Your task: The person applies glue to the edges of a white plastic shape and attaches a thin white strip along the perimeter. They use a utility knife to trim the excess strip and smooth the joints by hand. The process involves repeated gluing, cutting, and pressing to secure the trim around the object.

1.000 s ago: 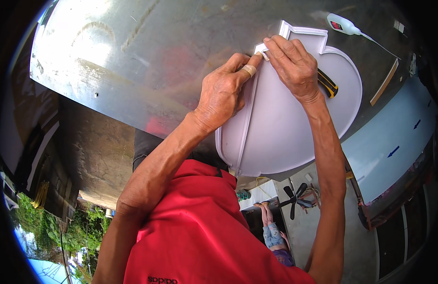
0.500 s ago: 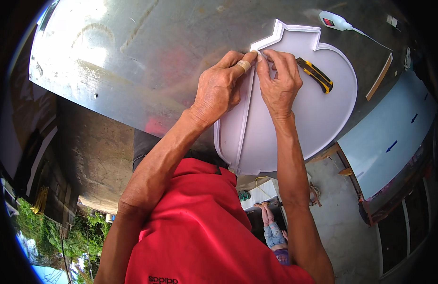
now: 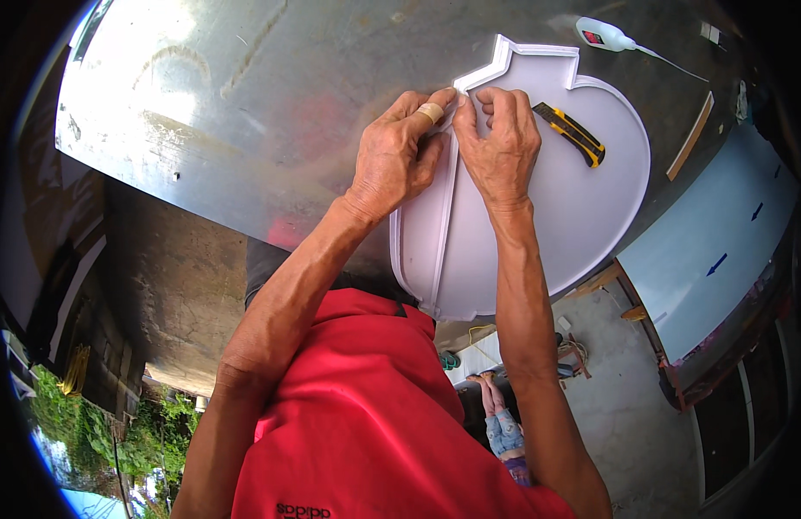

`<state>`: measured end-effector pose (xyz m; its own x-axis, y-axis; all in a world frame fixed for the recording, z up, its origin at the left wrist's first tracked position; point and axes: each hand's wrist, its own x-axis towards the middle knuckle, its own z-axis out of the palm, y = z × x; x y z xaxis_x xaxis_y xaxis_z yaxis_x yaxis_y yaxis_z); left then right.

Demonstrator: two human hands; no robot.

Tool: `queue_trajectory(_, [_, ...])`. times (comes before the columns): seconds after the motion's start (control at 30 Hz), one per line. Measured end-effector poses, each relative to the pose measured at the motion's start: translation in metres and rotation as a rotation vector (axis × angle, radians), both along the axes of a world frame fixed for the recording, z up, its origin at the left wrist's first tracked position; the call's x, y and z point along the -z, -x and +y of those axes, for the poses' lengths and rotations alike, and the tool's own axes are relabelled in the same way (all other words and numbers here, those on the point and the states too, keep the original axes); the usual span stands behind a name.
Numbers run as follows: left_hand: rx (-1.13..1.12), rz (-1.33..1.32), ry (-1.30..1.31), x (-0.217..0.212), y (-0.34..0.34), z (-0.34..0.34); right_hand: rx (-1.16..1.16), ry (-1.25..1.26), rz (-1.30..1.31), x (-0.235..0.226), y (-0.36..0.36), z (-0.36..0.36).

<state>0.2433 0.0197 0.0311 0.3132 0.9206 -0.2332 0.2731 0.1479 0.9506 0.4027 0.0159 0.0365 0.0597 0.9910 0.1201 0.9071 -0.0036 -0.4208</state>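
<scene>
A white shallow panel (image 3: 547, 216) with a curved outline lies on the metal table, a thin raised strip (image 3: 503, 62) standing along its edge. A second strip (image 3: 444, 227) runs lengthwise across its left part. My left hand (image 3: 399, 147), with a tan bandage (image 3: 431, 112) round one finger, presses its fingertips on the edge strip near the upper-left corner. Close against it, my right hand (image 3: 501, 147) is curled, thumb and fingertips closed at the inner side of that corner. What lies between the right fingertips is too small to tell. A yellow-and-black utility knife (image 3: 571, 135) rests on the panel, right of my right hand.
A white squeeze bottle (image 3: 604, 35) with a long thin nozzle lies beyond the panel. A narrow wooden strip (image 3: 690, 137) is at the table's right. Further right stands a light-blue sheet (image 3: 703, 251). Below, a person's legs (image 3: 502, 424) show beside my right arm.
My right hand has shifted slightly left toward the corner, its fingers more curled. My left hand stays at the strip, with its thumb lower. The whole view has drifted a little.
</scene>
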Motion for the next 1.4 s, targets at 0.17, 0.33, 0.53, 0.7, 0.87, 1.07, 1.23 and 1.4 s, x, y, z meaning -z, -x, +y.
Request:
queue_trajectory(0.17, [-0.013, -0.017, -0.025, 0.002, 0.002, 0.002, 0.052, -0.068, -0.089, 0.005, 0.01, 0.004])
queue_trajectory(0.33, [-0.02, -0.043, 0.001, 0.001, 0.002, 0.003, 0.141, -0.136, -0.203, 0.008, 0.03, 0.005])
queue_trajectory(0.53, [-0.026, -0.041, -0.08, 0.004, 0.002, 0.007, 0.16, -0.198, -0.164, 0.014, 0.035, 0.007])
queue_trajectory(0.7, [-0.021, -0.066, -0.07, 0.003, 0.002, 0.006, 0.154, -0.204, -0.139, 0.014, 0.036, 0.005])
queue_trajectory(0.87, [-0.018, -0.043, -0.049, 0.003, 0.004, 0.007, 0.175, -0.177, -0.118, 0.013, 0.039, 0.006])
queue_trajectory(1.07, [0.028, -0.013, 0.032, -0.003, 0.008, 0.009, 0.201, -0.17, -0.055, 0.014, 0.039, 0.003])
queue_trajectory(1.23, [0.111, -0.097, 0.167, 0.005, 0.016, 0.028, 0.243, -0.113, 0.029, 0.011, 0.037, 0.001])
queue_trajectory(1.4, [0.288, 0.178, 0.076, -0.011, 0.01, 0.085, 0.33, -0.041, 0.169, 0.002, 0.034, 0.002])
